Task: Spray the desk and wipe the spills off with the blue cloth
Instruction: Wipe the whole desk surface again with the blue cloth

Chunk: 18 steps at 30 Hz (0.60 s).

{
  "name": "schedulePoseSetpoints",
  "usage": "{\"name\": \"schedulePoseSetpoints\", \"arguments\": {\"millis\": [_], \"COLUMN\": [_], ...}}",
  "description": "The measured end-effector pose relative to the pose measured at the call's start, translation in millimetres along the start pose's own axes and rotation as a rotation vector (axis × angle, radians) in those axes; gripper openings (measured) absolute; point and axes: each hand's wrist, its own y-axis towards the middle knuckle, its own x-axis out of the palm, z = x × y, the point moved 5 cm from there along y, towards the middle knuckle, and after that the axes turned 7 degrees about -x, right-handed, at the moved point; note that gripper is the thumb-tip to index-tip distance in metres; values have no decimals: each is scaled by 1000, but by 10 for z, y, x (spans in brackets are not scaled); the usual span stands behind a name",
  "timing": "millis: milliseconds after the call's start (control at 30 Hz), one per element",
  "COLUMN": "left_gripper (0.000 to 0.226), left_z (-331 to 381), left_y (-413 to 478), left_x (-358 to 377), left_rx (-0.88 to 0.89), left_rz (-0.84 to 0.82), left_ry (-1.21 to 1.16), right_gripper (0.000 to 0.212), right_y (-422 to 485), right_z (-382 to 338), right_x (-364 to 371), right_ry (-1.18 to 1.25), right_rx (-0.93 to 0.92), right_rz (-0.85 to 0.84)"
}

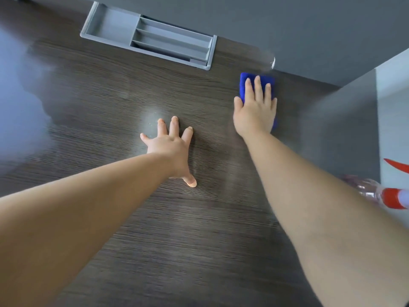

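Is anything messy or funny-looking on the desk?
Only small things. Tiny pale specks sit on the desk in the shiny patch by the left hand, maybe spray drops. A white mark shows at the foot of the wall, just beyond the blue cloth under the right hand. Nothing looks broken.

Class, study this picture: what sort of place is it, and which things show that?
Probably an office workstation: a dark wood-grain desk top, a grey plastic divided tray set at its back edge, and plain grey partition panels behind and to the right.
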Motion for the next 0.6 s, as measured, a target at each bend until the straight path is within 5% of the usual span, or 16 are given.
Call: {"name": "schedulePoseSetpoints", "arguments": {"millis": [67, 233, 333, 433, 600], "left_gripper": [136, 135, 132, 131, 125], "left_z": [-3, -7, 5, 4, -99], "left_y": [-12, -31, -42, -61, -175], "left_x": [-4, 5, -9, -12, 138], "left_rx": [-1, 16, 15, 9, 47], "left_rz": [10, 36, 43, 33, 157], "left_ry": [-14, -35, -53, -95, -200], "right_gripper": [55, 52, 52, 55, 54], "right_y": [-236, -780, -667, -807, -1481], "right_z": [-327, -79, 407, 71, -247], "right_x": [72, 90, 17, 62, 175], "right_ry": [17, -44, -15, 50, -25], "right_rx": [-29, -611, -178, 196, -472], "right_rz": [19, -58, 33, 97, -23]}}
